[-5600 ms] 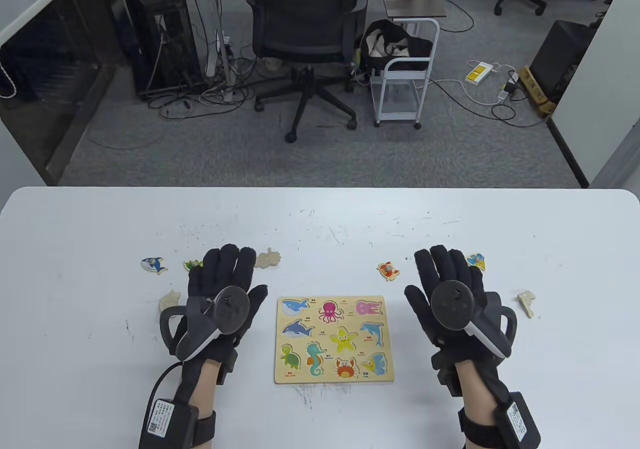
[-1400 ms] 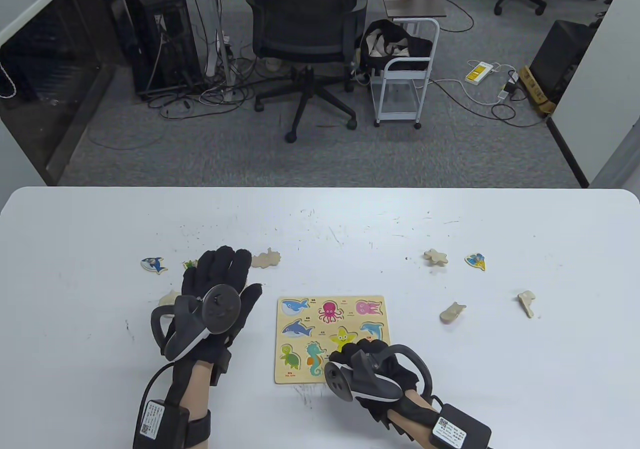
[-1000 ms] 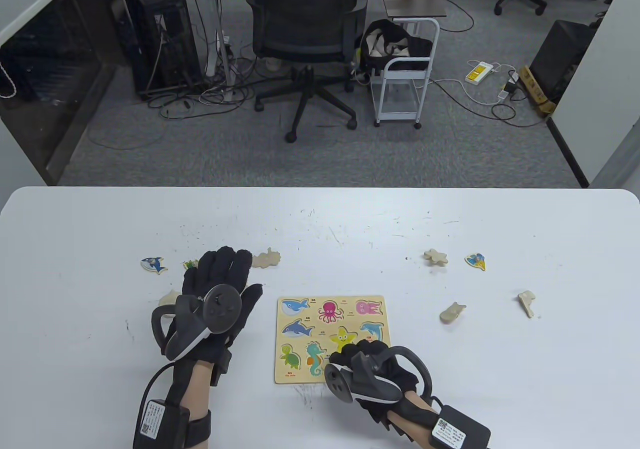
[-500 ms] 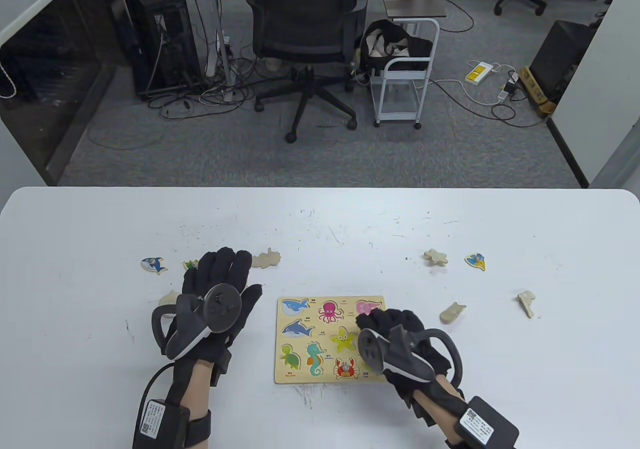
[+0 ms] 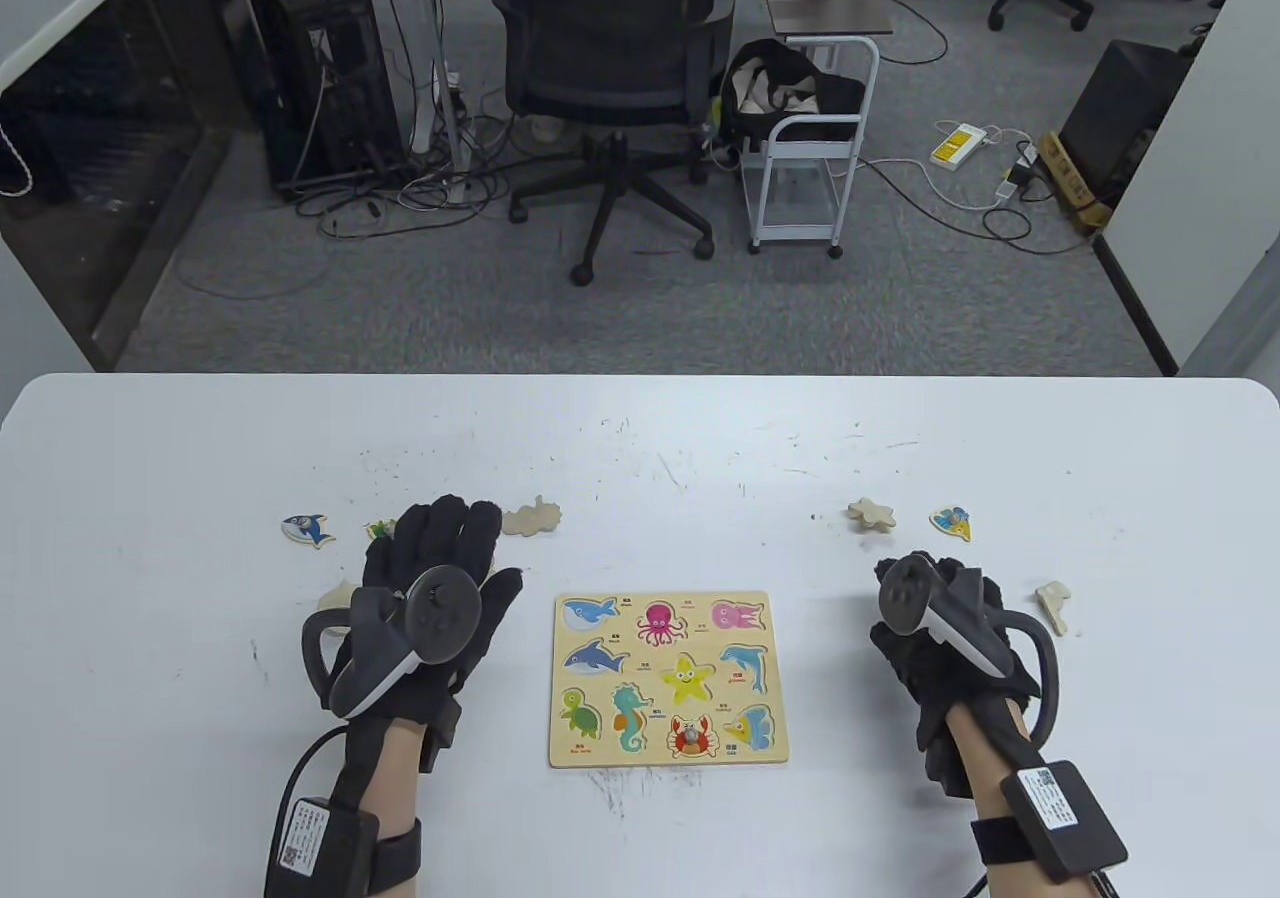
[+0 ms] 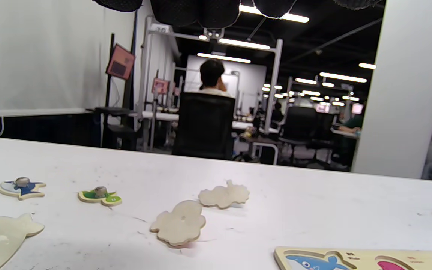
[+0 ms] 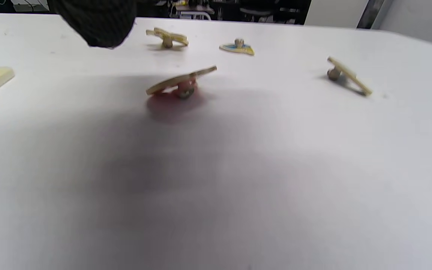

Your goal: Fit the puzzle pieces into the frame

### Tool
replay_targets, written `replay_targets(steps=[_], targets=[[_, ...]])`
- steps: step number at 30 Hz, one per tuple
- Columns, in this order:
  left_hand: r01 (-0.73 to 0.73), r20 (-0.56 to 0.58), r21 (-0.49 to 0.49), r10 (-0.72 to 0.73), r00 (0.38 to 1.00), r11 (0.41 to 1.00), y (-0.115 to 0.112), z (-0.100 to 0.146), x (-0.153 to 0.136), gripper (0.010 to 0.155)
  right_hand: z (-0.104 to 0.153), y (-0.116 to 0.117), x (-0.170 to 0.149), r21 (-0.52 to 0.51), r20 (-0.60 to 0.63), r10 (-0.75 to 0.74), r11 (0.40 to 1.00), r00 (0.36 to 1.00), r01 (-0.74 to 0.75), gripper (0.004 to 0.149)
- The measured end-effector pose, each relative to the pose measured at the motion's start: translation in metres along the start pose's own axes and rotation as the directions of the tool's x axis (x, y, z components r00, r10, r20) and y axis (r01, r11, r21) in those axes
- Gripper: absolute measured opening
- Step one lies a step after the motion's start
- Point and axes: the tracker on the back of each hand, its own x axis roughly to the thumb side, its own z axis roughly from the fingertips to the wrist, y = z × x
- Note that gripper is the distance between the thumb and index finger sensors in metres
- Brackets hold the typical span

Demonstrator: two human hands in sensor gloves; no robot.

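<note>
The wooden puzzle frame (image 5: pixel 668 750) lies at the table's middle front. The crab piece (image 5: pixel 690 736) sits in its bottom-row slot, knob up. My right hand (image 5: pixel 945 578) hovers right of the frame, empty, over a face-down piece that it hides in the table view. In the right wrist view that piece (image 7: pixel 181 83) lies free on the table, tilted on its knob, with a fingertip (image 7: pixel 96 22) above and to its left. My left hand (image 5: pixel 440 548) rests flat and open on the table left of the frame.
Loose pieces on the left: a shark (image 5: pixel 307 529), a green turtle (image 5: pixel 378 529), and face-down ones (image 5: pixel 530 517) (image 5: pixel 335 596). On the right: a face-down star (image 5: pixel 871 513), a fish (image 5: pixel 952 523) and a face-down piece (image 5: pixel 1054 606).
My right hand set the crab into its slot in the frame, let go, and moved right to above the face-down piece. My left hand has stayed put.
</note>
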Motion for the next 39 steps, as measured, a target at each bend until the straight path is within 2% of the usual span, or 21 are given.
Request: replay_targets(steps=[6, 14, 21, 26, 30, 34, 39], targets=[[0.004, -0.001, -0.011, -0.004, 1.000, 1.000, -0.001, -0.001, 0.000, 0.072, -0.017, 0.017, -0.008, 0.083, -0.016, 0.010, 0.997, 1.000, -0.009, 0.071], [0.005, -0.003, -0.018, -0.005, 1.000, 1.000, -0.001, -0.001, 0.000, 0.072, -0.030, 0.028, -0.013, 0.147, 0.002, -0.089, 0.985, 0.996, 0.087, 0.063], [0.011, 0.000, -0.024, -0.011, 1.000, 1.000, -0.001, -0.001, 0.001, 0.072, -0.030, 0.031, -0.016, 0.072, -0.017, -0.128, 0.989, 0.992, 0.129, 0.058], [0.016, 0.007, -0.022, -0.015, 1.000, 1.000, -0.002, -0.002, 0.002, 0.072, -0.027, 0.027, -0.011, -0.049, -0.026, -0.167, 0.985, 0.986, 0.165, 0.054], [0.023, 0.016, -0.027, -0.023, 1.000, 0.999, -0.003, -0.001, 0.007, 0.071, -0.025, 0.023, -0.006, -0.098, -0.031, -0.182, 0.979, 0.983, 0.178, 0.051], [0.013, 0.041, -0.047, -0.011, 0.999, 0.999, -0.003, -0.001, 0.013, 0.071, -0.017, 0.012, 0.004, -0.139, 0.045, -0.228, 0.963, 0.973, 0.232, 0.049], [0.000, 0.091, -0.041, 0.004, 0.996, 0.999, -0.001, 0.004, 0.026, 0.070, 0.011, -0.013, 0.035, -0.178, 0.191, -0.232, 0.948, 0.954, 0.266, 0.049]])
